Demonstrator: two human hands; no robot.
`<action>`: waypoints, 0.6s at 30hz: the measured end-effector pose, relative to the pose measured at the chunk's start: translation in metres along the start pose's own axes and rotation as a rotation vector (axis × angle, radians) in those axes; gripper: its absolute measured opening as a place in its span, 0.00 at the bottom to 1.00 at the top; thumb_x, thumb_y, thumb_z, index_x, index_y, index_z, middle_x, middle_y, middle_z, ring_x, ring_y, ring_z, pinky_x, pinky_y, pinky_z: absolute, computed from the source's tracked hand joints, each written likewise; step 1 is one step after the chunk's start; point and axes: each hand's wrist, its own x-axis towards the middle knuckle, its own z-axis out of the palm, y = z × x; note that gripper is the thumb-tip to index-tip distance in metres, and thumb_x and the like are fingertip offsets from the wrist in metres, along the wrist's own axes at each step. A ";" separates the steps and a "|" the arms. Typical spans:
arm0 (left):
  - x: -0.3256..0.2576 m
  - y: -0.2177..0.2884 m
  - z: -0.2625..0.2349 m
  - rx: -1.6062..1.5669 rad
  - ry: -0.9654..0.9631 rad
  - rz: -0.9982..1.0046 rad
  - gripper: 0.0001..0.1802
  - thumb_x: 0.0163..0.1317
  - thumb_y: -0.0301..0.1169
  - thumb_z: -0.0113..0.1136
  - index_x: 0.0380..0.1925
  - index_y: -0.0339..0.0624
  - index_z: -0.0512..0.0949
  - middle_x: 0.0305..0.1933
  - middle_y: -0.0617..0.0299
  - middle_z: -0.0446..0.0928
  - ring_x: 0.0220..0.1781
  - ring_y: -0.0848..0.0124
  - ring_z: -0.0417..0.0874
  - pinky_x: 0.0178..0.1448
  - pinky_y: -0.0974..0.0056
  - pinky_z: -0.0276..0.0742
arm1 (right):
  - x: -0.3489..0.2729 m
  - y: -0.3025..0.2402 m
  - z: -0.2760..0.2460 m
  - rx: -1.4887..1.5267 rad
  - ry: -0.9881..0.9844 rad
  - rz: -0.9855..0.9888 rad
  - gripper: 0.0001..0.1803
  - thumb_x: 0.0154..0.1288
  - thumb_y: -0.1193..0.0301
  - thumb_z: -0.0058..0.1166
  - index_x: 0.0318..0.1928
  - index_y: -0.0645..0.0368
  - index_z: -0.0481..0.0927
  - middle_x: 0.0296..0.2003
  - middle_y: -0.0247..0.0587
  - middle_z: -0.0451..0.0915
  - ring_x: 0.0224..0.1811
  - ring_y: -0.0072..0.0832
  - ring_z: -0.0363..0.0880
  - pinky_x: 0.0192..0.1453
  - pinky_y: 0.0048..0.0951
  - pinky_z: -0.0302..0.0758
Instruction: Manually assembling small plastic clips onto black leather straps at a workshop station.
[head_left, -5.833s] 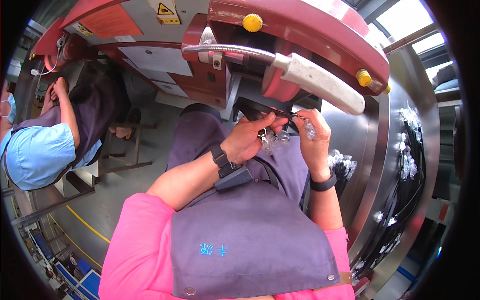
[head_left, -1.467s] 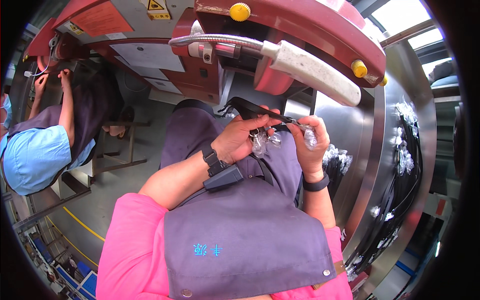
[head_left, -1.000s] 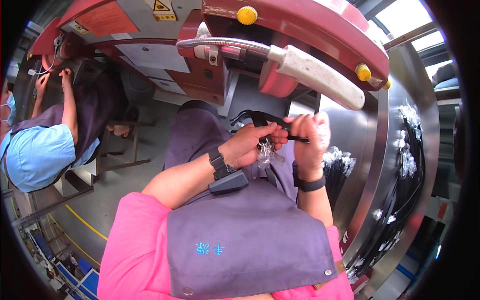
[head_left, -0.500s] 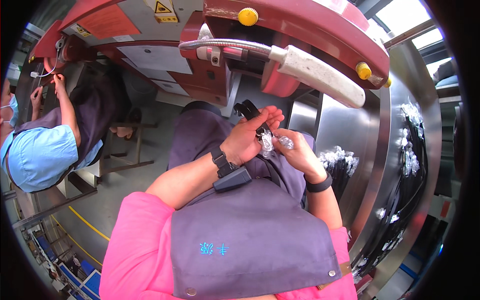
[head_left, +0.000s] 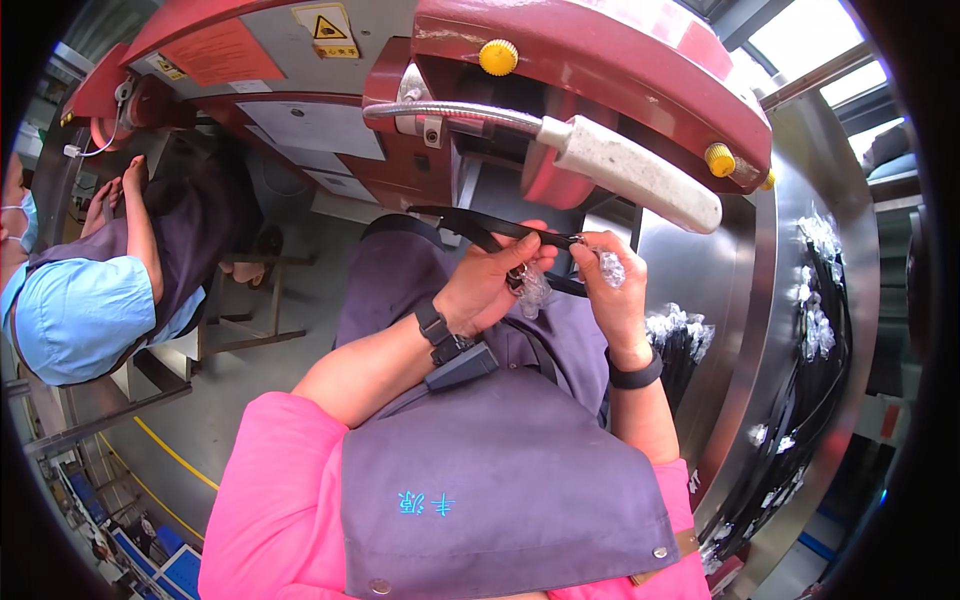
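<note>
A narrow black strap [head_left: 478, 220] stretches between my two hands above my lap. My left hand [head_left: 482, 285] is closed on it, thumb on top, with the loose end sticking out to the left. Under those fingers hangs a metal fitting wrapped in crumpled clear plastic [head_left: 534, 293]. My right hand [head_left: 618, 300] pinches the strap's right end between thumb and fingers. A second clump of clear plastic [head_left: 611, 268] shows at that hand. Part of the strap loops below, and its exact path behind the fingers is hidden.
A red machine [head_left: 590, 85] with yellow knobs stands ahead, its white lamp [head_left: 640, 170] jutting over my hands. Black straps with plastic-wrapped ends [head_left: 680, 335] lie right, more in a metal trough [head_left: 820, 330]. A co-worker in blue [head_left: 90, 310] sits left.
My right hand has moved right and up, away from the left. The strap, bunched before, is now drawn out between both hands.
</note>
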 end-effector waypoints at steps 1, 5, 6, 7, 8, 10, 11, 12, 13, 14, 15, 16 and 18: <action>-0.001 0.001 0.002 -0.007 0.003 0.007 0.12 0.65 0.27 0.57 0.48 0.37 0.76 0.42 0.56 0.80 0.45 0.67 0.82 0.51 0.64 0.80 | 0.002 0.002 0.000 0.005 0.016 -0.036 0.06 0.62 0.76 0.59 0.39 0.62 0.78 0.24 0.29 0.74 0.25 0.16 0.70 0.28 0.21 0.68; 0.000 0.004 0.010 0.005 0.002 -0.001 0.13 0.65 0.28 0.58 0.48 0.36 0.76 0.45 0.54 0.79 0.47 0.67 0.82 0.51 0.65 0.80 | 0.005 0.002 0.004 0.100 0.068 -0.034 0.05 0.63 0.75 0.59 0.39 0.61 0.79 0.24 0.29 0.74 0.22 0.14 0.68 0.26 0.19 0.66; 0.000 0.004 0.010 0.018 0.002 -0.013 0.13 0.65 0.28 0.58 0.48 0.36 0.75 0.45 0.54 0.79 0.48 0.66 0.82 0.52 0.65 0.80 | 0.006 0.002 0.005 0.138 0.066 -0.002 0.05 0.63 0.75 0.58 0.39 0.61 0.79 0.24 0.29 0.74 0.22 0.14 0.68 0.25 0.18 0.65; 0.000 0.004 0.012 0.006 0.014 -0.020 0.13 0.65 0.29 0.58 0.48 0.35 0.76 0.46 0.53 0.79 0.49 0.66 0.82 0.53 0.64 0.79 | 0.006 0.001 0.005 0.176 0.063 0.030 0.05 0.64 0.74 0.58 0.40 0.61 0.79 0.25 0.30 0.74 0.21 0.13 0.67 0.24 0.18 0.64; 0.000 0.004 0.015 -0.007 0.026 -0.027 0.13 0.65 0.29 0.58 0.48 0.35 0.76 0.46 0.53 0.79 0.50 0.66 0.82 0.54 0.64 0.79 | 0.007 0.001 0.005 0.215 0.061 0.062 0.05 0.65 0.74 0.57 0.40 0.61 0.79 0.25 0.30 0.74 0.20 0.13 0.67 0.24 0.17 0.63; 0.001 0.003 0.019 -0.032 0.048 -0.047 0.14 0.65 0.30 0.58 0.47 0.33 0.76 0.47 0.52 0.79 0.51 0.65 0.81 0.56 0.64 0.78 | 0.011 0.000 0.010 0.259 0.093 0.046 0.04 0.67 0.74 0.54 0.39 0.61 0.77 0.19 0.27 0.70 0.17 0.12 0.63 0.20 0.16 0.58; 0.001 0.002 0.021 -0.045 0.056 -0.061 0.14 0.65 0.30 0.58 0.47 0.32 0.76 0.47 0.51 0.79 0.52 0.64 0.81 0.57 0.63 0.78 | 0.013 -0.001 0.013 0.281 0.109 0.039 0.04 0.68 0.74 0.53 0.39 0.61 0.77 0.16 0.26 0.68 0.16 0.12 0.62 0.18 0.16 0.56; 0.002 0.002 0.022 -0.059 0.064 -0.073 0.15 0.65 0.31 0.58 0.47 0.32 0.76 0.48 0.51 0.79 0.53 0.64 0.81 0.58 0.63 0.78 | 0.014 -0.002 0.014 0.286 0.112 0.042 0.04 0.68 0.73 0.53 0.39 0.61 0.77 0.16 0.26 0.67 0.16 0.12 0.61 0.18 0.16 0.55; 0.002 0.002 0.023 -0.070 0.068 -0.071 0.15 0.65 0.31 0.58 0.46 0.31 0.76 0.48 0.50 0.79 0.53 0.64 0.80 0.58 0.63 0.78 | 0.016 -0.004 0.015 0.291 0.115 0.044 0.05 0.68 0.73 0.53 0.39 0.62 0.76 0.16 0.26 0.67 0.15 0.12 0.61 0.18 0.17 0.55; 0.003 0.002 0.024 -0.081 0.072 -0.069 0.15 0.65 0.31 0.58 0.46 0.30 0.76 0.48 0.50 0.79 0.54 0.64 0.80 0.59 0.63 0.77 | 0.018 -0.005 0.015 0.295 0.118 0.047 0.05 0.68 0.73 0.53 0.39 0.62 0.76 0.16 0.26 0.67 0.15 0.12 0.61 0.18 0.17 0.54; 0.003 0.002 0.024 -0.092 0.077 -0.067 0.16 0.65 0.31 0.58 0.46 0.29 0.76 0.48 0.50 0.79 0.54 0.63 0.80 0.59 0.63 0.77 | 0.019 -0.004 0.016 0.298 0.118 0.051 0.05 0.68 0.73 0.53 0.39 0.62 0.76 0.16 0.26 0.67 0.15 0.12 0.60 0.18 0.17 0.54; 0.003 0.002 0.025 -0.093 0.077 -0.062 0.15 0.65 0.31 0.58 0.46 0.29 0.76 0.48 0.49 0.79 0.54 0.63 0.80 0.60 0.62 0.77 | 0.021 -0.002 0.016 0.300 0.117 0.055 0.05 0.68 0.73 0.53 0.39 0.62 0.76 0.16 0.26 0.67 0.15 0.12 0.60 0.18 0.17 0.54; 0.003 0.003 0.026 -0.095 0.076 -0.050 0.15 0.65 0.31 0.58 0.45 0.29 0.76 0.49 0.48 0.78 0.55 0.63 0.80 0.61 0.62 0.76 | 0.024 0.000 0.015 0.301 0.111 0.068 0.05 0.68 0.73 0.53 0.39 0.62 0.76 0.16 0.26 0.67 0.14 0.12 0.60 0.18 0.17 0.54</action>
